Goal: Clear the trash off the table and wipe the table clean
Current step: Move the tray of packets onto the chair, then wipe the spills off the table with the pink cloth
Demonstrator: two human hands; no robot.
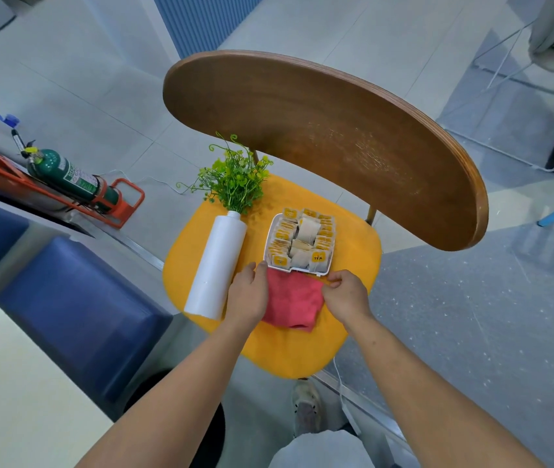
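A pink cloth (294, 300) lies on the yellow seat (353, 251) of a chair, just in front of a white box of tea bags (300, 243). My left hand (248, 292) rests on the cloth's left edge, fingers reaching to the box's near corner. My right hand (344, 295) pinches the cloth's right top corner. A white bottle (216, 265) holding green artificial sprigs (235, 177) lies on the seat left of my left hand.
The chair's brown wooden backrest (319, 136) curves behind the seat. A pale table corner (15, 393) is at the lower left, with a blue padded seat (76, 309) beside it. A green fire extinguisher (73, 180) in an orange stand lies on the floor at left.
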